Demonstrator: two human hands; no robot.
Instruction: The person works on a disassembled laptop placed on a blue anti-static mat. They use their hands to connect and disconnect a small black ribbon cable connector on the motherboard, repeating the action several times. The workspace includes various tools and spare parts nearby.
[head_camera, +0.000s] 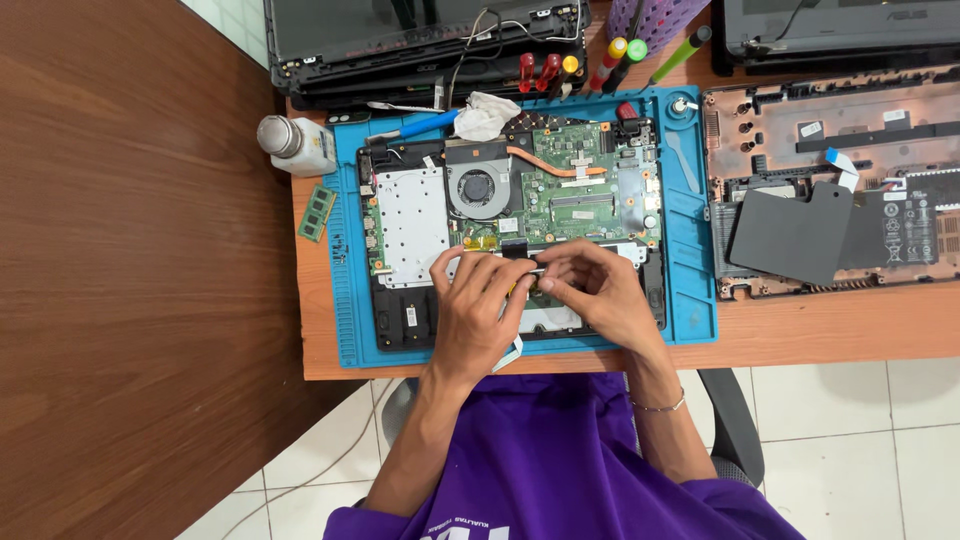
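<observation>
Two hands meet over an opened laptop (510, 215) on a blue mat (690, 250). Left hand (478, 305), fingers curled, steadies a thin dark strip (528, 268) at its fingertips; right hand (590, 290) pinches the strip's other end, apparently for alignment. Just beyond the fingertips lies the green board (575, 190).

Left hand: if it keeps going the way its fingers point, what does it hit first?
The left hand points up and slightly right, across the open laptop. First in line is probably the cooling fan, though height above the board is unclear.
</observation>
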